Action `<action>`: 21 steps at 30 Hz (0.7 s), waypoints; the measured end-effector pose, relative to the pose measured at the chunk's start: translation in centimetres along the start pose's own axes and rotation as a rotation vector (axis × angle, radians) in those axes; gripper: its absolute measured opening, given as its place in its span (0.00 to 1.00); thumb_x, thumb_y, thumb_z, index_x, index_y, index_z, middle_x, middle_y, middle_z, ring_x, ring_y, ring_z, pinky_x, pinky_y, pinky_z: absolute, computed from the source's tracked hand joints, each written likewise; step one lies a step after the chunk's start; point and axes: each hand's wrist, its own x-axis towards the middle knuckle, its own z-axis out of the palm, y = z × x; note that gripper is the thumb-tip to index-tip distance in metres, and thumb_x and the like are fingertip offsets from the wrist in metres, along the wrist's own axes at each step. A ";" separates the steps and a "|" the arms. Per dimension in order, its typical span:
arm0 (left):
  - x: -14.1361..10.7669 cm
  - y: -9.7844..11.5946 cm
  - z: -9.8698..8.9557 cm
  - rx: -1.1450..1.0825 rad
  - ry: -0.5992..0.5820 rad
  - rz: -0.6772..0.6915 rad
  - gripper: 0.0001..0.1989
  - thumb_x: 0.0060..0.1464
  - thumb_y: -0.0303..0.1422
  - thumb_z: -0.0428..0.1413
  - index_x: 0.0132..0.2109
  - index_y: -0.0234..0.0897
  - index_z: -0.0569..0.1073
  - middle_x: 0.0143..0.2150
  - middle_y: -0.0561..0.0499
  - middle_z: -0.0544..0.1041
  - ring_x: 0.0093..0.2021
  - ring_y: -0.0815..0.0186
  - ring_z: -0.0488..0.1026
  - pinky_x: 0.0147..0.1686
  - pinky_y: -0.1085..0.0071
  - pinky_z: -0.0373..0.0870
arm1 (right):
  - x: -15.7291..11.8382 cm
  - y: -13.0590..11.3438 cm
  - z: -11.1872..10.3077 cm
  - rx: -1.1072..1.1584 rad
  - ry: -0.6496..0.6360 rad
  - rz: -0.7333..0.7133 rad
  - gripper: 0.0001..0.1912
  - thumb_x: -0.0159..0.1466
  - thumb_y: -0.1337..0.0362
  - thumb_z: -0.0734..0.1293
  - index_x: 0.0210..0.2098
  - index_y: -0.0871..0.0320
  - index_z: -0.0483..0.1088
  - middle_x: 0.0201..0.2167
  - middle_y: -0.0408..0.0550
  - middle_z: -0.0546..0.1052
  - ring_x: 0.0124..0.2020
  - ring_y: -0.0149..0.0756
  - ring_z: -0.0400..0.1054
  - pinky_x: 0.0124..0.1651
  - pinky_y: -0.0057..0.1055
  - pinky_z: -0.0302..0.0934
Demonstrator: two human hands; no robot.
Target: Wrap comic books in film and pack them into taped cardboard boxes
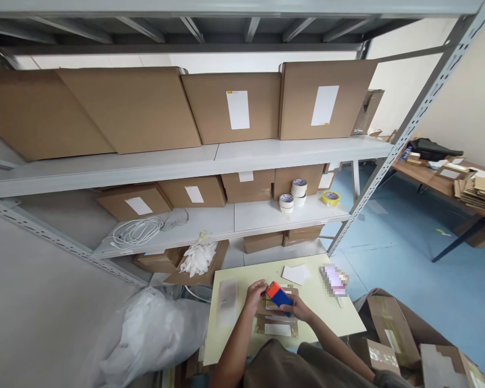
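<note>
A small box (pixel 279 296), dark blue with an orange end, is held tilted above the table. My right hand (pixel 297 309) is closed around its lower blue end. At the orange end, the bent fingers of my left hand (pixel 256 294) pinch its edge. Beneath the box lie brown cardboard parcels (pixel 260 326) with clear tape and white labels, partly hidden by my hands. The pale yellow table (pixel 242 275) carries all of this.
White paper sheets (pixel 294 274) and a blurred-out item (pixel 334 280) lie on the table. A grey rack (pixel 194 168) with cartons rises behind it. Tape rolls (pixel 299 187) and a coiled white cable (pixel 137 231) rest on its shelf. A plastic bag (pixel 157 328) stands left, boxes (pixel 392 323) right.
</note>
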 end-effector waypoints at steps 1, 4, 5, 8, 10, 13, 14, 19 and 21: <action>0.1 0.0 0.1 -0.036 0.013 -0.004 0.29 0.42 0.54 0.69 0.47 0.43 0.79 0.51 0.33 0.81 0.55 0.43 0.80 0.53 0.52 0.77 | 0.0 -0.2 0.0 -0.010 0.002 0.006 0.29 0.50 0.39 0.79 0.37 0.55 0.76 0.27 0.44 0.73 0.29 0.40 0.68 0.35 0.38 0.66; 0.3 0.1 0.4 -0.122 0.013 -0.019 0.30 0.41 0.49 0.71 0.51 0.43 0.78 0.50 0.33 0.81 0.56 0.42 0.79 0.56 0.50 0.75 | -0.2 -0.5 0.1 -0.033 0.008 0.016 0.29 0.50 0.38 0.78 0.37 0.55 0.76 0.27 0.45 0.74 0.30 0.41 0.69 0.35 0.39 0.66; 0.4 0.1 0.4 -0.137 0.007 -0.021 0.31 0.41 0.48 0.71 0.51 0.43 0.77 0.49 0.33 0.81 0.56 0.42 0.79 0.57 0.50 0.75 | -0.2 -0.6 0.1 -0.040 0.015 0.019 0.29 0.50 0.38 0.78 0.36 0.55 0.76 0.27 0.45 0.74 0.30 0.41 0.69 0.35 0.39 0.67; 0.8 0.3 0.3 -0.140 0.008 -0.009 0.30 0.40 0.47 0.70 0.51 0.42 0.77 0.49 0.34 0.81 0.56 0.42 0.79 0.59 0.51 0.75 | -0.3 -0.7 0.2 -0.054 0.028 0.025 0.28 0.50 0.39 0.78 0.36 0.56 0.76 0.27 0.45 0.74 0.30 0.41 0.69 0.35 0.38 0.67; 0.9 0.4 0.1 -0.125 0.030 0.000 0.28 0.40 0.47 0.70 0.48 0.41 0.78 0.49 0.33 0.81 0.57 0.41 0.78 0.59 0.52 0.75 | -0.2 -0.6 0.2 -0.049 0.024 0.014 0.28 0.50 0.39 0.78 0.36 0.55 0.76 0.27 0.45 0.74 0.30 0.41 0.69 0.35 0.38 0.67; 1.0 0.5 -0.3 -0.098 0.043 0.018 0.24 0.39 0.47 0.70 0.43 0.41 0.79 0.49 0.32 0.82 0.57 0.41 0.78 0.59 0.52 0.75 | -0.2 -0.3 0.2 -0.031 0.016 -0.006 0.26 0.51 0.40 0.78 0.36 0.55 0.76 0.27 0.44 0.74 0.30 0.41 0.69 0.35 0.38 0.66; 1.0 0.6 -0.5 -0.085 0.042 0.028 0.23 0.40 0.48 0.70 0.42 0.41 0.79 0.48 0.32 0.82 0.56 0.41 0.78 0.59 0.52 0.75 | -0.2 -0.2 0.2 -0.027 0.014 -0.008 0.26 0.52 0.41 0.78 0.36 0.55 0.76 0.27 0.44 0.73 0.29 0.40 0.68 0.35 0.38 0.66; 0.6 1.0 -0.8 0.027 0.081 0.099 0.25 0.44 0.54 0.66 0.40 0.39 0.81 0.46 0.33 0.83 0.52 0.42 0.80 0.56 0.52 0.77 | -0.3 0.3 0.2 -0.032 0.022 0.018 0.25 0.53 0.43 0.79 0.35 0.56 0.75 0.26 0.42 0.73 0.28 0.36 0.66 0.35 0.35 0.64; 0.4 1.0 -0.8 0.074 0.107 0.132 0.26 0.46 0.56 0.65 0.40 0.37 0.82 0.44 0.33 0.84 0.50 0.44 0.81 0.54 0.53 0.78 | -0.4 0.3 0.3 -0.047 0.038 0.028 0.25 0.52 0.43 0.79 0.35 0.56 0.75 0.26 0.42 0.73 0.28 0.37 0.67 0.35 0.36 0.65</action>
